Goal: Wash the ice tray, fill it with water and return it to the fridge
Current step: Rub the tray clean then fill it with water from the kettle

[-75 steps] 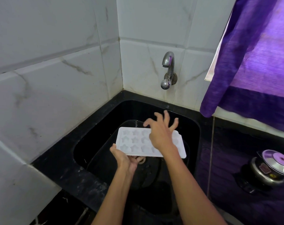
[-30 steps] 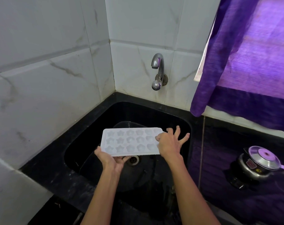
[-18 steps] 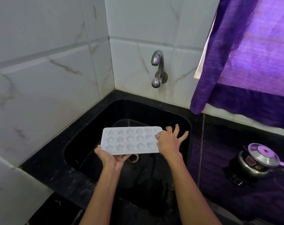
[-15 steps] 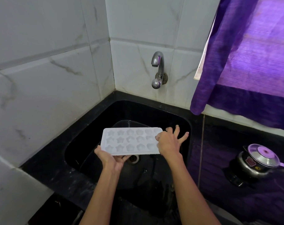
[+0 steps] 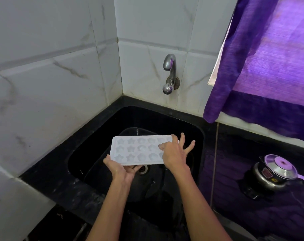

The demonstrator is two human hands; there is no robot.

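While rubbing cells, left hand [image 5: 120, 168] grips ice tray [image 5: 135, 149] underneath, level over sink [image 5: 95, 140]; right hand [image 5: 175, 153] spread wide, thumb pressing.

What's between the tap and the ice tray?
Nothing solid. In the head view, below the tap come only bare wall tile and the black sink's back rim before the ice tray.

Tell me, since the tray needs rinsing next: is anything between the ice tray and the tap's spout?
Nothing visible is. The ice tray is held over the black sink by the left hand and right hand; only open air lies between it and the tap on the wall above.
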